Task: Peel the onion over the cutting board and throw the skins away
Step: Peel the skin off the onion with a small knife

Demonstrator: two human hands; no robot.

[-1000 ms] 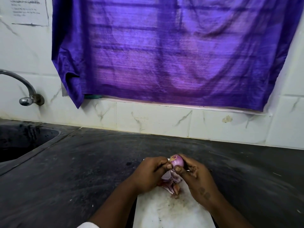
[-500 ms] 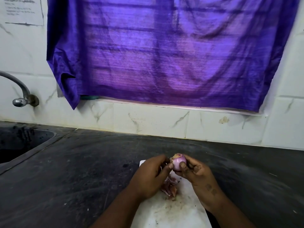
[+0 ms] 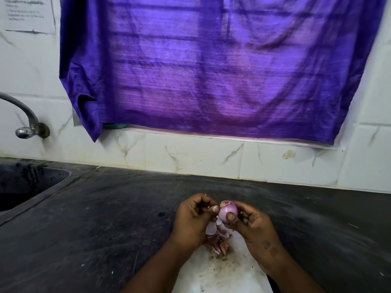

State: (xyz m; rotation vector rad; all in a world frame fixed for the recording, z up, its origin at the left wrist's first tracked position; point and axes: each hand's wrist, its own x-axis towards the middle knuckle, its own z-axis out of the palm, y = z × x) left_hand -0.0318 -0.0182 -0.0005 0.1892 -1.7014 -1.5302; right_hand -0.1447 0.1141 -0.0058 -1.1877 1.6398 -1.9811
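Observation:
A small purple onion (image 3: 228, 210) is held above the white cutting board (image 3: 220, 273) at the bottom centre. My right hand (image 3: 249, 225) grips it between thumb and fingers. My left hand (image 3: 195, 216) sits just left of it, thumb tip touching the onion's side and pinching a strip of skin (image 3: 211, 228) that hangs down. A small heap of pink and brown onion skins (image 3: 219, 246) lies on the board under my hands.
The board rests on a dark stone counter (image 3: 105, 218). A dark sink (image 3: 23, 185) with a metal tap (image 3: 25, 123) is at the left. White tiles (image 3: 190, 153) and a purple curtain (image 3: 211, 70) back the counter.
My hands have drawn slightly apart, the left one pulling a strip of skin down off the onion. The onion shows more of its smooth purple surface.

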